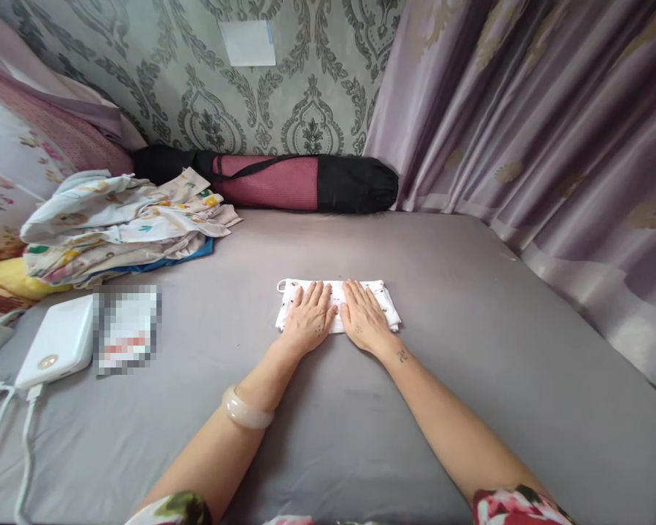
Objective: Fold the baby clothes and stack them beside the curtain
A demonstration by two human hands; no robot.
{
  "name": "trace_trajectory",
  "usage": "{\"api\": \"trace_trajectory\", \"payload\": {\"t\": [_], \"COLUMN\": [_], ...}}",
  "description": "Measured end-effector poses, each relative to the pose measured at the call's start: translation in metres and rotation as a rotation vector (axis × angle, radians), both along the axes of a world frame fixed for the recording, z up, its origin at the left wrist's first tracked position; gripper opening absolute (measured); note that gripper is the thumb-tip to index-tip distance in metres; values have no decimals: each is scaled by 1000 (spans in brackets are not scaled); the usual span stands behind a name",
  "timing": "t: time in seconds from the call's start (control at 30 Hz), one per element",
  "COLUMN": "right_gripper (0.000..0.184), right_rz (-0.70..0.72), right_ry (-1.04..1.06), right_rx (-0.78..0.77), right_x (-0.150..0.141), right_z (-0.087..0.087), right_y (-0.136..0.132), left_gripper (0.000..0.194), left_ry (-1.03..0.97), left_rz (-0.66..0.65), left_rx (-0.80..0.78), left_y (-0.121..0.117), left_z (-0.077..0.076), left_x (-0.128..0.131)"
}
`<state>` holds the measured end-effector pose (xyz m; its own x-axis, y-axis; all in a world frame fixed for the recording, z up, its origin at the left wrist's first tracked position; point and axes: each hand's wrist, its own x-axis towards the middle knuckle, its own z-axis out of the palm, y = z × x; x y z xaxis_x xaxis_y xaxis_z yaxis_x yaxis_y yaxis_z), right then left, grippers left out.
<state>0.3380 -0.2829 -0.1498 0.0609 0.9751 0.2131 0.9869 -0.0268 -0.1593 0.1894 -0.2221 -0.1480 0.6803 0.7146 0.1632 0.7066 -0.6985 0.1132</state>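
A white printed cloth (336,297), folded into a flat rectangle, lies on the grey bed sheet (442,292). A small white loop sticks out at its far left corner. My left hand (310,315) rests palm down on the left half of the cloth, fingers stretched forward. Palm down on the right half lies my right hand (364,313), its fingers also straight. The two thumbs are close together near the middle. Both palms hide part of the cloth's print. A pale bangle (247,410) circles my left forearm.
Crumpled printed clothes (131,226) are heaped at the left. Nearer lie a white power bank (60,339) with a plugged-in cable (26,445) and a blurred packet (127,328). A pink and black rolled bag (273,181) lies along the wall; curtains (525,109) hang at the right.
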Motion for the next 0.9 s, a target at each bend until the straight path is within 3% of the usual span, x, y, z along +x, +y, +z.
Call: {"api": "trace_trajectory", "payload": {"t": [0.2,0.43,0.7,0.9], "right_gripper": [56,58,59,58], "right_rz": [-4,-7,-50,-59], "right_ry": [-8,16,42,44], "right_rx": [-55,-67,-44,-39], "right_x": [1,-20,-43,-41], "right_z": [6,28,6,4], "right_y": [0,16,30,30], "left_gripper": [45,35,27,23], "left_ry": [-175,-724,-1071,-1275], "left_rz": [35,339,443,488], "left_rx": [-28,-97,-325,-384], "left_y": [4,23,29,37], "left_z": [8,12,15,10], "left_x": [-3,-17,-23,-23]}}
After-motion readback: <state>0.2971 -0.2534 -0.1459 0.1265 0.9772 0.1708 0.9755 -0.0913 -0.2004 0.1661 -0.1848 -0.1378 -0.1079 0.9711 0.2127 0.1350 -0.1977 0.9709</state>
